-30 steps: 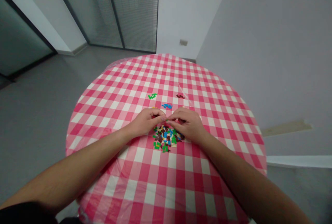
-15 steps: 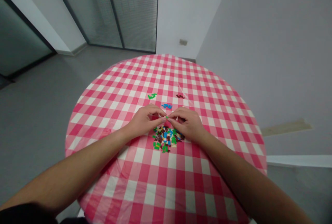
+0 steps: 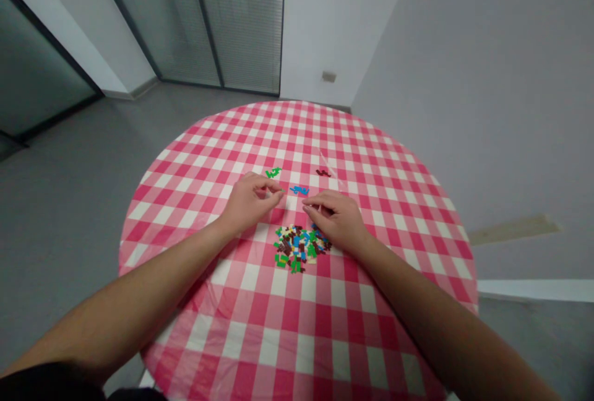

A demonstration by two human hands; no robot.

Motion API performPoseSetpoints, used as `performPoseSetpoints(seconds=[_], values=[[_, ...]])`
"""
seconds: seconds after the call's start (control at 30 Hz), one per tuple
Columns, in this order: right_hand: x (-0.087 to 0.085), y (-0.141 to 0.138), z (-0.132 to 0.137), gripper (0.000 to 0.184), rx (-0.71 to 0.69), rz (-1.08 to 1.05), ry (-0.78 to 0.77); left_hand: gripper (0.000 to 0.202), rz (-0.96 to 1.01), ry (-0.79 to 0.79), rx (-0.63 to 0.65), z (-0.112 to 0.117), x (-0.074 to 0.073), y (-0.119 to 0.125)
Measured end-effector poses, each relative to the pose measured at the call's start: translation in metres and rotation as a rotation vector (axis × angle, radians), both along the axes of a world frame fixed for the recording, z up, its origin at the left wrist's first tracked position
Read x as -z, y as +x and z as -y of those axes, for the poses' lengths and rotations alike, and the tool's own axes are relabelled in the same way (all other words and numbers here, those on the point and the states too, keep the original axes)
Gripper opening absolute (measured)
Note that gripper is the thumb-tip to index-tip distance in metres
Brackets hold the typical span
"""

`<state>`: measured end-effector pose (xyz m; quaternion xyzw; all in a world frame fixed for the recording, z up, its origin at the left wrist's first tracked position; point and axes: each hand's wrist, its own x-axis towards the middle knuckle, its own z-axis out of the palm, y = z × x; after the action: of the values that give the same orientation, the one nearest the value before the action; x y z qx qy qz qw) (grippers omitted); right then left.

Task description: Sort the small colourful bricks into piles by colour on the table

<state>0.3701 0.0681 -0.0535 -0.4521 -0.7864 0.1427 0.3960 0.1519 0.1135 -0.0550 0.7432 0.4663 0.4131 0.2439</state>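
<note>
My left hand (image 3: 253, 200) is closed in a pinch, its fingertips holding a tiny piece that looks green. It hovers just below a small group of green pieces (image 3: 273, 172). My right hand (image 3: 335, 218) rests on the cloth with its fingers curled together and nothing visible in them. It lies at the upper right edge of a pile of small mixed-colour pieces (image 3: 297, 249), green, blue, brown and cream. A small blue group (image 3: 299, 190) lies between my two hands' fingertips. A brown group (image 3: 322, 172) lies farther back.
Everything sits on a round table under a red-and-white checked cloth (image 3: 297, 327). Grey floor surrounds it, with glass partitions and blinds at the back left and a white wall close on the right.
My hands were pinched together over the pile on a small green piece. They have parted: the left moved up and left toward the green group, and the right stayed by the pile.
</note>
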Motion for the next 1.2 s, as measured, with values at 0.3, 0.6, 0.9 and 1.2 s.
performPoseSetpoints(seconds=[0.3,0.6,0.9,1.2], values=[[-0.003,0.002,0.001,0.013,0.029,-0.027,-0.043,0.020,-0.285,-0.128,-0.233,-0.034,0.013,-0.024],[-0.002,0.006,-0.001,0.016,0.046,-0.005,-0.098,0.026,-0.435,-0.035,-0.157,-0.033,0.015,-0.024],[0.001,0.011,-0.005,0.018,0.059,0.038,-0.097,0.027,-0.431,0.014,-0.018,-0.029,0.017,-0.025],[0.001,0.010,-0.004,0.018,0.051,0.031,-0.086,0.033,-0.491,0.059,0.060,-0.029,0.017,-0.023]])
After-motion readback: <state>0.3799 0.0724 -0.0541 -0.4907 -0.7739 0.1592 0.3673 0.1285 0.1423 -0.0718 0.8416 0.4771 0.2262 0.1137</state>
